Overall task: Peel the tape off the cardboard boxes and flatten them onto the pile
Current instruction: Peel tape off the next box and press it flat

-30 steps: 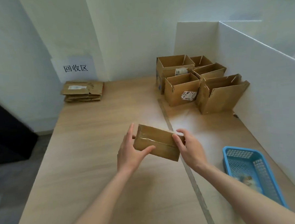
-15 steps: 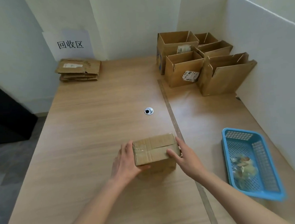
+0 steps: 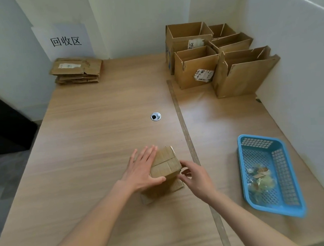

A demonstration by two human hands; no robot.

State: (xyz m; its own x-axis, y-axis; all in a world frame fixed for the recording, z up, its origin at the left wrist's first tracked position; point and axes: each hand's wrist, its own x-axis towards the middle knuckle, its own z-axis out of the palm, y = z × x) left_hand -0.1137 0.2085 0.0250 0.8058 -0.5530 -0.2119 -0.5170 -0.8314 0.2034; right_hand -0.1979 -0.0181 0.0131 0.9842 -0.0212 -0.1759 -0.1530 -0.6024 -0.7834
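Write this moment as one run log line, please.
left hand: flat on small box | right hand: fingers at box edge | pile: far left | box: unflattened

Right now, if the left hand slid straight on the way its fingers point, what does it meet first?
Nothing close: the left hand lies along the small box, fingers aimed up-table. Bare table follows; the cable grommet sits near that line, though depth is unclear.

1. A small closed cardboard box is standing on the bench.
2. The left hand is lying flat against the box's left side, fingers straight, thumb along its near edge.
3. The right hand is touching the box's right near corner with curled fingers.
4. A pile of flattened boxes is sitting far left; open boxes are standing far right; a blue basket is lying right.
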